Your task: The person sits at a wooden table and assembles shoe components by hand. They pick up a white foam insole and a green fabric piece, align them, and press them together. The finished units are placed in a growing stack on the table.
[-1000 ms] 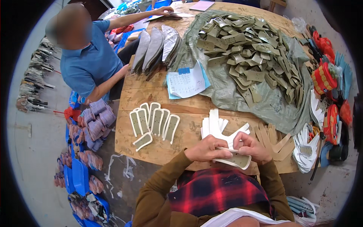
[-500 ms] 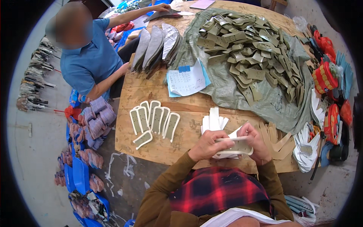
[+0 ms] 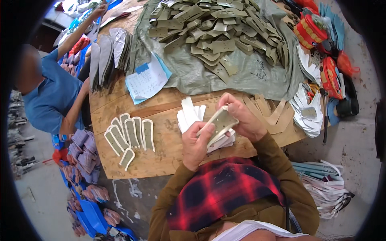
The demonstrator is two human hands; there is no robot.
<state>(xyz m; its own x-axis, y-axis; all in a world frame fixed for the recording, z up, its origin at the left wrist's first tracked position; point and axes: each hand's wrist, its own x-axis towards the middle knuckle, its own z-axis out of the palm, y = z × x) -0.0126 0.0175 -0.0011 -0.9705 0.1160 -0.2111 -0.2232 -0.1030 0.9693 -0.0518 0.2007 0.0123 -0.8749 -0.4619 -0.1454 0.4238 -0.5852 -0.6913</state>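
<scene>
A curved olive-green piece with small holes and a white edging strip (image 3: 220, 123) is held between my hands above the table. My left hand (image 3: 194, 145) grips its near left side, the thumb along the edge. My right hand (image 3: 244, 120) pinches the white edging at its far right side. Under and beside them lies a stack of white strips (image 3: 187, 116), partly hidden by the hands. To the left, several olive pieces with white edging (image 3: 129, 131) lie in a fanned group, and a single edged piece (image 3: 127, 159) lies nearer me.
A large heap of olive pieces (image 3: 217, 48) covers a grey-green sack (image 3: 177, 76) at the back. A written sheet (image 3: 146, 82) lies beside stacked grey pieces (image 3: 105, 58). Tan pieces (image 3: 269, 114) and white pieces (image 3: 307, 114) are at right. A person in blue (image 3: 52, 92) sits at left.
The view has swung, so the table contents appear farther left and higher. The olive piece is turned from nearly level to a steep slant, with both hands still on it.
</scene>
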